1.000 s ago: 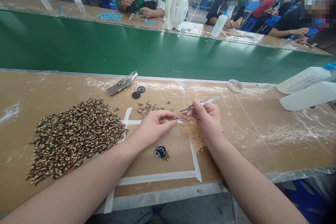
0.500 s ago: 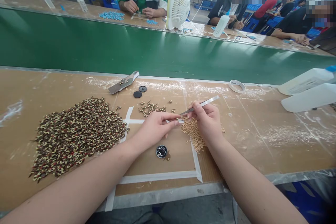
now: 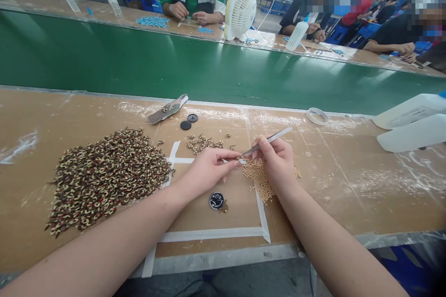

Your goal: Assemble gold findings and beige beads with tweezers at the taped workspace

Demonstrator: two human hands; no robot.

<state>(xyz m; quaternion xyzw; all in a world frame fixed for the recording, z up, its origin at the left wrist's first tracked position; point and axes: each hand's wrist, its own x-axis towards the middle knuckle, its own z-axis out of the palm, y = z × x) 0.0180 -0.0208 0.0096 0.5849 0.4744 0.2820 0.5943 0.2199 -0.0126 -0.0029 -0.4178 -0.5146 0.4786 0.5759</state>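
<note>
My right hand is closed around metal tweezers, whose tip points left to my left fingertips. With thumb and fingers pinched together, my left hand meets the tweezer tip; whatever small piece lies between them is too tiny to make out. Below my right hand spreads a heap of small tan beads. A shallow round dish of dark, shiny liquid sits under my left hand. Beyond the hands lies a small group of brown-and-cream pieces. To the left is a large pile of similar pieces with red spots.
White tape marks a rectangle on the table. Farther back are two black discs, a camouflage-patterned strip and a tape ring. White bottles lie right. Past the green belt, people work near a fan.
The whole view has shifted slightly, so the table items appear a little farther right. Both hands keep nearly the same pose, the tweezer tip still at my left fingertips.
</note>
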